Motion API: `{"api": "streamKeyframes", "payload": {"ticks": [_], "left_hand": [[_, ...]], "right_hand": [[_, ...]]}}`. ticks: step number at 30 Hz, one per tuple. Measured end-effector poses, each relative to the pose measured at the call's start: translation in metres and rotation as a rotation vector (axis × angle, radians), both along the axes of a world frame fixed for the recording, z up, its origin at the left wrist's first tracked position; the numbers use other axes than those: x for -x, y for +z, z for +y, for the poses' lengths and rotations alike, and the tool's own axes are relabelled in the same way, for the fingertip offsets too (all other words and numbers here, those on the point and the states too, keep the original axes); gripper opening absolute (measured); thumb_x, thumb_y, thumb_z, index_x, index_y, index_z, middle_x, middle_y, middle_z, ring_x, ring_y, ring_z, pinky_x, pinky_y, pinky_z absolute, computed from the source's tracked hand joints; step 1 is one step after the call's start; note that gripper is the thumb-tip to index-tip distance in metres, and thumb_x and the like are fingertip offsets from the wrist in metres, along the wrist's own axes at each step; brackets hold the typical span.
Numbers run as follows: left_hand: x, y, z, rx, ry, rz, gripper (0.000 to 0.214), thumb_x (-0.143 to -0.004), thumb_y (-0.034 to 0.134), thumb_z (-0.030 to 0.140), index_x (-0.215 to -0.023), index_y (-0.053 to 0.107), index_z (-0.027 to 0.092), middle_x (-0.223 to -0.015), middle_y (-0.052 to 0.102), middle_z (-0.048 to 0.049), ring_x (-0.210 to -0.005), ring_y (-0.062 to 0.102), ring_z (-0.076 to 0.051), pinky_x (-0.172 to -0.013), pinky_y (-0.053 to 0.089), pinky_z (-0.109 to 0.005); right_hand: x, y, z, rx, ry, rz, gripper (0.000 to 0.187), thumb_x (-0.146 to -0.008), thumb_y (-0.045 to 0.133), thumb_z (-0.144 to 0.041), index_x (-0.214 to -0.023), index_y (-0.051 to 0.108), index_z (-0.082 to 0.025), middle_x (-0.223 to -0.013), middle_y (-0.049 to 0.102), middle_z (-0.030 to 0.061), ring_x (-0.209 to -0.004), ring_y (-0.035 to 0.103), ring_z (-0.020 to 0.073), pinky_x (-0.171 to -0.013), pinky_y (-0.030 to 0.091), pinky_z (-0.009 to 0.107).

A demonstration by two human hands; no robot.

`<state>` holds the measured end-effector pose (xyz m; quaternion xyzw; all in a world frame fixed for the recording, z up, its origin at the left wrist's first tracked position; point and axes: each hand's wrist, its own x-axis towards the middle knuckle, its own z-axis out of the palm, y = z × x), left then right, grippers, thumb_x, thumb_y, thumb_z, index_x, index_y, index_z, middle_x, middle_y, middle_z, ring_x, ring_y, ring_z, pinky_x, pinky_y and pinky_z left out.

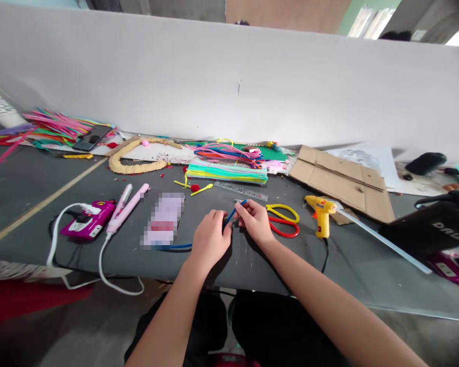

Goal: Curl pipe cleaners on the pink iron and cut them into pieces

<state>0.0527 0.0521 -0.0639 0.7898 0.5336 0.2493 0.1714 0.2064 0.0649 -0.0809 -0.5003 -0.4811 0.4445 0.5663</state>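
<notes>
Both my hands meet over the dark grey table (30,193) near its front edge. My left hand (210,239) is closed in a pinch on a blue pipe cleaner (235,210), whose long tail (174,247) trails left along the table. My right hand (254,219) pinches the same blue pipe cleaner at its upper end, fingers pressed together. Scissors with red and yellow handles (285,221) lie just right of my right hand.
A yellow glue gun (321,214) stands right of the scissors beside flat cardboard (340,178). Bundles of coloured pipe cleaners (227,172) lie behind my hands. A pink hair straightener (128,206) and a magenta device (87,219) sit at left. A white wall backs the table.
</notes>
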Motion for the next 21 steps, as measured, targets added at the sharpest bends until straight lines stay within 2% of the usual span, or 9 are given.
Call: {"api": "streamKeyframes", "payload": {"ticks": [3,8,11,14,17,21], "left_hand": [[-0.013,-0.002,0.006,0.017,-0.037,-0.036,0.021,-0.092,0.049,0.026,-0.110,0.058,0.020,-0.106,0.066,-0.0094,-0.101,0.062,-0.025,-0.082,0.045,-0.034],[-0.025,0.004,0.007,0.134,-0.100,-0.210,0.011,-0.092,0.048,0.024,-0.094,0.058,0.021,-0.087,0.068,-0.0064,-0.082,0.064,-0.022,-0.071,0.042,-0.030],[-0.027,0.014,0.004,0.170,-0.100,-0.338,0.021,-0.096,0.043,0.029,-0.081,0.056,0.022,-0.073,0.065,-0.0032,-0.070,0.060,-0.018,-0.066,0.039,-0.028],[-0.028,0.023,0.002,0.192,-0.084,-0.443,0.028,-0.096,0.041,0.031,-0.073,0.054,0.021,-0.065,0.061,-0.0016,-0.063,0.056,-0.016,-0.062,0.036,-0.027],[-0.028,0.026,-0.003,0.186,-0.057,-0.565,0.027,-0.096,0.042,0.032,-0.076,0.056,0.019,-0.064,0.059,-0.0011,-0.060,0.054,-0.014,-0.060,0.035,-0.025],[-0.031,0.026,-0.015,0.286,-0.062,-0.793,0.021,-0.093,0.047,0.034,-0.098,0.061,0.019,-0.063,0.057,0.0009,-0.052,0.051,-0.012,-0.053,0.037,-0.023]], "right_hand": [[-0.001,0.000,0.001,0.001,-0.012,0.048,0.031,-0.083,0.066,-0.049,-0.078,0.060,-0.019,-0.065,0.063,-0.0001,-0.049,0.052,0.0104,-0.049,0.044,0.023],[-0.007,0.007,-0.001,0.031,-0.036,0.078,0.033,-0.079,0.069,-0.049,-0.073,0.059,-0.019,-0.060,0.059,-0.0014,-0.050,0.050,0.0106,-0.050,0.041,0.024],[-0.009,0.016,-0.006,-0.024,-0.101,0.006,0.034,-0.079,0.069,-0.048,-0.068,0.059,-0.018,-0.056,0.051,-0.0036,-0.050,0.043,0.0091,-0.048,0.034,0.023],[-0.004,0.028,-0.013,-0.052,-0.164,-0.008,0.034,-0.078,0.069,-0.049,-0.069,0.061,-0.017,-0.058,0.051,-0.0031,-0.054,0.044,0.0100,-0.051,0.036,0.023],[0.005,0.039,-0.023,-0.051,-0.204,0.044,0.033,-0.078,0.068,-0.050,-0.077,0.065,-0.018,-0.069,0.061,0.0006,-0.063,0.053,0.0125,-0.057,0.042,0.024],[0.014,0.052,-0.036,-0.067,-0.236,0.027,0.029,-0.081,0.066,-0.048,-0.079,0.066,-0.019,-0.075,0.066,0.0023,-0.066,0.058,0.0141,-0.059,0.046,0.024]]}}
